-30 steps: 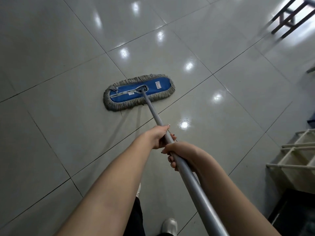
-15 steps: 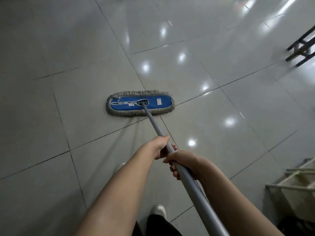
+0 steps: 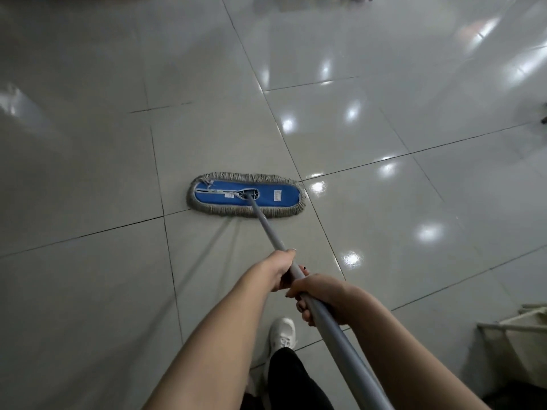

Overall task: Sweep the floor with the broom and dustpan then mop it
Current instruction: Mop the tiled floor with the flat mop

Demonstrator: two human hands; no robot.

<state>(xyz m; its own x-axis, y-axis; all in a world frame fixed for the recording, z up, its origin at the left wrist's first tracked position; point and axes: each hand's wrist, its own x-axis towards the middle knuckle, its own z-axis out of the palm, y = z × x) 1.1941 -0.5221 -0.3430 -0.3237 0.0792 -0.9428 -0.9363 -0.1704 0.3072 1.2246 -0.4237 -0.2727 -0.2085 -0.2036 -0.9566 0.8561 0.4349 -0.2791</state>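
A flat mop with a blue pad and grey fringe (image 3: 247,195) lies on the glossy grey tiled floor (image 3: 88,173), straight ahead of me. Its grey metal handle (image 3: 268,229) runs back from the pad's middle toward my lower right. My left hand (image 3: 279,269) grips the handle higher up toward the pad. Just behind it, my right hand (image 3: 321,297) is wrapped around the same handle. No broom or dustpan is in view.
My white shoe (image 3: 282,332) and dark trouser leg stand on the tiles below my hands. A pale wooden rack (image 3: 521,327) sits at the lower right edge. A dark furniture foot (image 3: 544,119) shows at the far right. Ceiling lights glare on the tiles to the right.
The view has turned left and the mop pad has swung from slanted to level across the tiles. The dark chair legs and the rack have slid toward the right edge. My foot has stepped forward.
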